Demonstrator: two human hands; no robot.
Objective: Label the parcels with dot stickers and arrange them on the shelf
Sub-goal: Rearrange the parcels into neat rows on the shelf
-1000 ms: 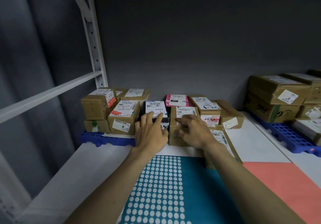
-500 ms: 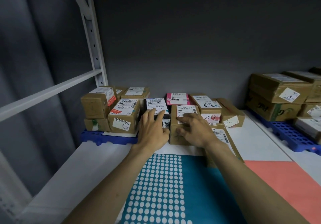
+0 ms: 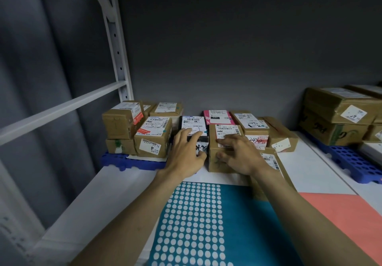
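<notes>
Head view, nearest the camera: one teal sticker sheet with rows of white dots (image 3: pixel 192 224) lies flat on the white shelf board (image 3: pixel 99 199), and one plain salmon-pink sheet (image 3: pixel 341 220) lies beside it on the right. Just beyond the teal sheet's far edge, the left hand (image 3: pixel 186 154) rests with fingers spread over the small black box with a white barcode label (image 3: pixel 194 129). The right hand (image 3: pixel 239 154) lies with loosely curled fingers on the brown cardboard parcel with a white address label (image 3: pixel 223 141), thumb against its front face. Whether it pinches a sticker cannot be told.

Both boxes touch side by side, straight ahead of the hands, long axes running away from the camera; each hand is nearest its own box. The next push probably goes rearward, closing them against the row.

Behind stand roughly eight more parcels, one pink-topped (image 3: pixel 217 117), four on the blue perforated plastic pallet (image 3: pixel 132 162). Far right, a second blue pallet (image 3: pixel 355 160) carries several larger cartons (image 3: pixel 339 110).
</notes>
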